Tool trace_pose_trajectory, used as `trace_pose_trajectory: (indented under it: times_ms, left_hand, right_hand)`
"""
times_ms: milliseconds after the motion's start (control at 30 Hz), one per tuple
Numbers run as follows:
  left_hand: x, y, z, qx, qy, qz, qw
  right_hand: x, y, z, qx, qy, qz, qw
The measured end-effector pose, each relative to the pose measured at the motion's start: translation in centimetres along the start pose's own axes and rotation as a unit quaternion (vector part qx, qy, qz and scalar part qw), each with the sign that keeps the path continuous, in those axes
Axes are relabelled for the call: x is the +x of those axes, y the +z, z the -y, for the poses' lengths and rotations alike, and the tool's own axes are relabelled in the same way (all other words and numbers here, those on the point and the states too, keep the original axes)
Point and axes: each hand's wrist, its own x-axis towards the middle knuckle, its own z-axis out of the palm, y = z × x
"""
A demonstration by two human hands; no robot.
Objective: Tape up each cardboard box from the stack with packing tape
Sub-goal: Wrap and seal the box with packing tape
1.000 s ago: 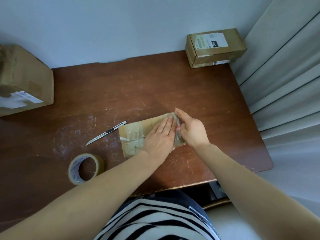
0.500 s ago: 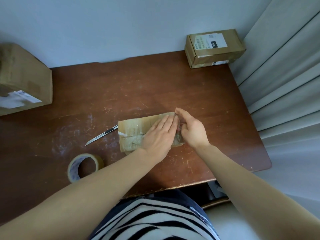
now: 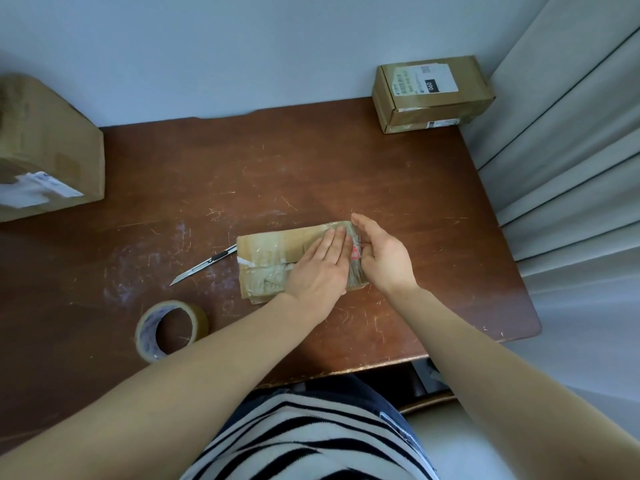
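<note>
Pressing flat on a small cardboard box [image 3: 273, 261], the left hand [image 3: 320, 268] lies palm down with fingers straight and together, covering the box's right half. The right hand [image 3: 384, 258] cups the box's right end, fingers curved against that end face; how firmly it grips cannot be told. This box sits near the middle of the brown table [image 3: 311, 168], a little toward the front edge, wrapped in shiny clear tape. All boxes are closed, so nothing of their contents shows.

Three boxes are in view: the one under the hands, a labelled box [image 3: 433, 93] at the far right corner against the wall, and a larger box [image 3: 45, 147] at the left edge, cut off by the frame and blurred. One roll of packing tape [image 3: 171, 329] lies flat near the front-left part of the table. One utility knife [image 3: 204, 265] rests just left of the small box, its handle end touching or slipping behind the box's corner; which cannot be told.

A red mark on the box's right end is mostly hidden between the hands. The labels' print is too small to read. A grey curtain [image 3: 571, 168] hangs along the right edge.
</note>
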Motion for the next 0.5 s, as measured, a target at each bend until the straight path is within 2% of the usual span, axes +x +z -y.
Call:
trace_pose_trajectory:
  times_ms: [500]
  left_hand:
    - [0.03, 0.36, -0.09, 0.011, 0.004, -0.015, 1.000]
  right_hand:
    - [0.35, 0.09, -0.03, -0.035, -0.017, 0.000, 0.999]
